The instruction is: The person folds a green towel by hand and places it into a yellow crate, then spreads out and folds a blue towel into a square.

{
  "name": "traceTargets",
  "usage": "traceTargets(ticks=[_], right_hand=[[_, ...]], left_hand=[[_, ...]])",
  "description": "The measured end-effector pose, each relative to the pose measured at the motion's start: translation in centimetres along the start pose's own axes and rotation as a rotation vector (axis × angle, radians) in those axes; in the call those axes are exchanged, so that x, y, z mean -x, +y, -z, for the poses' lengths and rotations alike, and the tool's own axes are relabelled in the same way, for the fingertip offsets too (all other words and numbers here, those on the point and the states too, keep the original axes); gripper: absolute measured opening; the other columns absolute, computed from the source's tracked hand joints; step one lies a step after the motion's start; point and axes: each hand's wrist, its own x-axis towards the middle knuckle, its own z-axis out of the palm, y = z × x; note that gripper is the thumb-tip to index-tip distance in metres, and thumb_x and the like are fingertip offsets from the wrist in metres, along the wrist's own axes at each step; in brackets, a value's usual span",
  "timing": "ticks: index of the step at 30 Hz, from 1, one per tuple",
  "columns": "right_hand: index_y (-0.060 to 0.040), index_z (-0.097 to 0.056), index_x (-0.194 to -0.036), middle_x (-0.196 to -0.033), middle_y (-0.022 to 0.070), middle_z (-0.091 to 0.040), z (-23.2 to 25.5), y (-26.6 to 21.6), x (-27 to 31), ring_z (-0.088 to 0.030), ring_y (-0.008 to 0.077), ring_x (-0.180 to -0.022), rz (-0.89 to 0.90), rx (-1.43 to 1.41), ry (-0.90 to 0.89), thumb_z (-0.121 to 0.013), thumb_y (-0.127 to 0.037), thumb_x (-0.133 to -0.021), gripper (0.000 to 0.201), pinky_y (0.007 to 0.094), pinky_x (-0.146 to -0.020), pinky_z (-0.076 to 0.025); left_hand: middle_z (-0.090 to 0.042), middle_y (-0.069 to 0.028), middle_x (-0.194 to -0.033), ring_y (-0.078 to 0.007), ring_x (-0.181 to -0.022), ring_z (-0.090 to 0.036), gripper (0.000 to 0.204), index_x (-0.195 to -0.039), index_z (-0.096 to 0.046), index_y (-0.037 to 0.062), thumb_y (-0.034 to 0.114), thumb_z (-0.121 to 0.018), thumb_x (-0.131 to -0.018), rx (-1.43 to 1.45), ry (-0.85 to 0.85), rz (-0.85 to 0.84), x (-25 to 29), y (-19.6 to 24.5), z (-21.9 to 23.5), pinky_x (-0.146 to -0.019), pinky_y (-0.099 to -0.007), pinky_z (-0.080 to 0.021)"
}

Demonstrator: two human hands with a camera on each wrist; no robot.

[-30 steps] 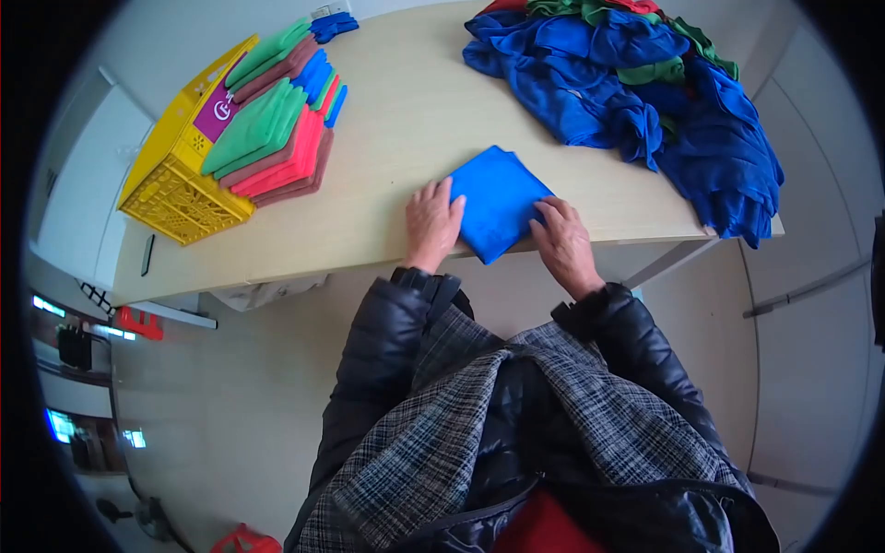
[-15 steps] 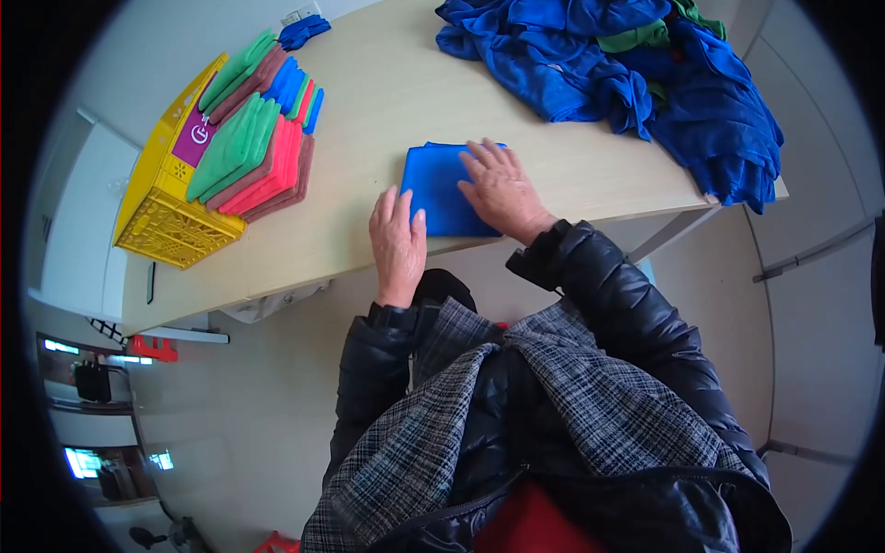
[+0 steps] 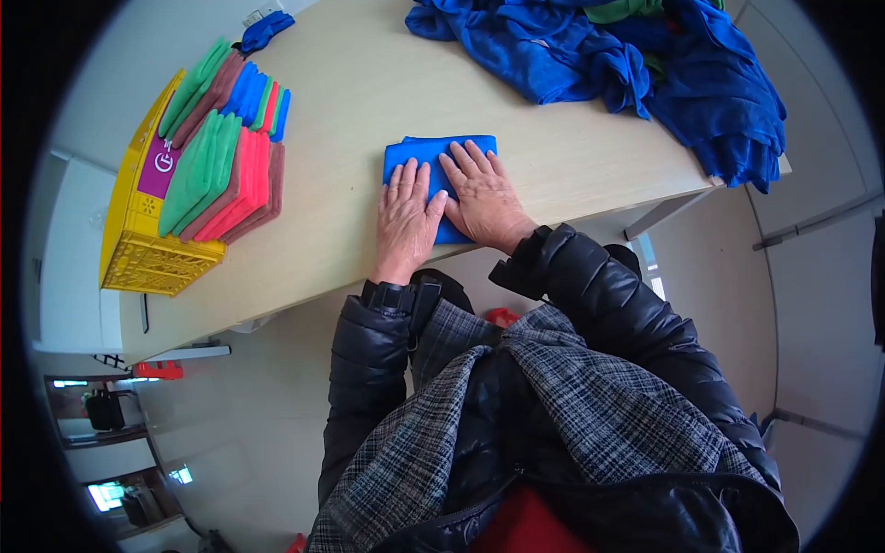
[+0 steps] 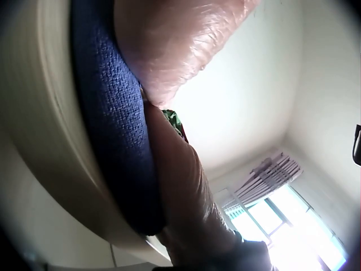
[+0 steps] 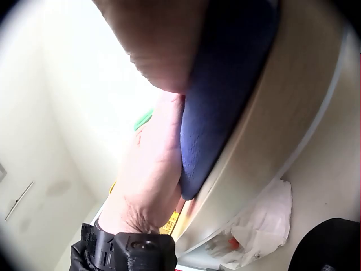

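A folded blue cloth (image 3: 419, 149) lies flat at the table's front edge. My left hand (image 3: 406, 221) rests on its left half with fingers straight and pointing away from me. Flat on the right half is my right hand (image 3: 484, 201), its fingers spread a little. The two thumbs meet near the cloth's middle. In the left wrist view the cloth's thick folded edge (image 4: 115, 118) shows beneath the palm. The right wrist view has the same blue cloth (image 5: 211, 124) under both hands, close to the table edge.
Folded green, brown, red and blue cloths (image 3: 207, 175) stand in rows against a yellow crate (image 3: 166, 263) at the left. A loose heap of blue cloths (image 3: 553, 55) covers the back right and hangs over the edge. A small blue bundle (image 3: 267, 30) lies at the far left.
The blue cloth has turned square to the table edge. Both hands have come from its sides onto its top, the right hand first, then the left. The head view has shifted.
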Motion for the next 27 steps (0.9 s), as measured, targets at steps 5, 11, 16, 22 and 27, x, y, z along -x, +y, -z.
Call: traceTargets(ticks=[5,11,16,22,27], right_hand=[[-0.0048,-0.042,-0.149,-0.157,0.0186,-0.036,0.8,1.1,-0.6,-0.030,0.0372,-0.148,-0.079,-0.056,-0.012,-0.049,-0.042,-0.099,0.063,0.0519,-0.120,-0.023],[-0.0032,-0.043,-0.148,-0.155,0.0184,-0.040,1.3,3.0,-0.2,-0.032,0.0365,-0.146,-0.125,-0.016,0.027,-0.050,-0.041,-0.099,0.061,0.0523,-0.120,-0.024],[-0.0016,-0.044,-0.146,-0.153,0.0176,-0.043,3.1,3.4,0.8,-0.036,0.0359,-0.144,-0.167,0.035,0.086,-0.050,-0.036,-0.100,0.058,0.0512,-0.119,-0.025],[-0.0009,-0.045,-0.145,-0.153,0.0170,-0.043,3.1,-0.4,1.1,-0.036,0.0355,-0.144,0.020,0.053,0.075,-0.049,-0.034,-0.100,0.056,0.0491,-0.120,-0.023],[-0.0006,-0.047,-0.145,-0.154,0.0169,-0.042,1.1,-0.2,0.7,-0.034,0.0348,-0.146,0.021,-0.011,0.049,-0.049,-0.035,-0.100,0.057,0.0486,-0.122,-0.022]], left_hand=[[-0.035,-0.0174,-0.159,-0.0339,-0.148,-0.029,0.063,-0.151,-0.040,0.0050,0.047,-0.041,-0.104,-0.026,-0.009,0.002,0.1,0.2,0.2,-0.122,-0.0483,-0.021],[-0.031,-0.0148,-0.162,-0.0311,-0.151,-0.023,0.063,-0.154,-0.036,0.0069,0.048,-0.038,-0.105,-0.058,-0.050,0.030,0.3,0.5,0.5,-0.123,-0.0446,-0.018],[-0.031,-0.0150,-0.161,-0.0313,-0.150,-0.025,0.063,-0.154,-0.036,0.0069,0.046,-0.038,-0.105,-0.069,-0.064,0.038,-0.1,0.6,0.9,-0.123,-0.0448,-0.018],[-0.033,-0.0157,-0.160,-0.0314,-0.149,-0.028,0.058,-0.152,-0.039,0.0063,0.041,-0.040,-0.105,-0.107,-0.064,-0.019,-2.1,0.5,0.5,-0.121,-0.0489,-0.022],[-0.033,-0.0152,-0.160,-0.0319,-0.149,-0.028,0.057,-0.152,-0.039,0.0079,0.040,-0.041,-0.105,-0.121,-0.079,-0.048,-2.6,-0.5,-0.5,-0.121,-0.0491,-0.023]])
